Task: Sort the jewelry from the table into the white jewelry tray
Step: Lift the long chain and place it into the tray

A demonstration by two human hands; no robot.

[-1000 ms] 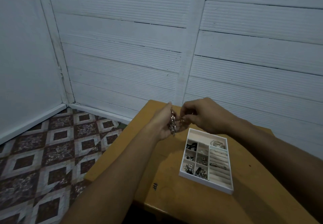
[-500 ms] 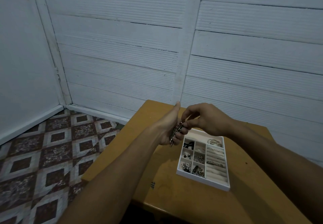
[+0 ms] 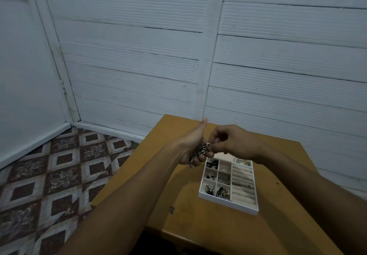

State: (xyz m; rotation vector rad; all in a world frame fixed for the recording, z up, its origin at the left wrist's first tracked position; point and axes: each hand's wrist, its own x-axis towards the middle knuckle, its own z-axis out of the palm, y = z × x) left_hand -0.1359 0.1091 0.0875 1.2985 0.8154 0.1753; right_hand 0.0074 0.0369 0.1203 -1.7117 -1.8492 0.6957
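Fingers point(image 3: 214, 137) of left hand point(image 3: 189, 145), right hand point(image 3: 237, 145) gripping chain point(image 3: 199, 152), above far edge of tray point(image 3: 228, 202)

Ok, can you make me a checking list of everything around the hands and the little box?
Surface: yellow-brown wooden table, with a small hash mark drawn near its front.
Job's things: white jewelry tray sits on the table with small pieces in several compartments; a silver chain is held up by the tray's far end.
Clutter: nothing seen.
Grippers (hands): left hand grips the bunched chain, thumb pointing up; right hand pinches the chain's upper end.
Cables: nothing seen.
Surroundings: white plank wall behind the table; patterned tile floor to the left.
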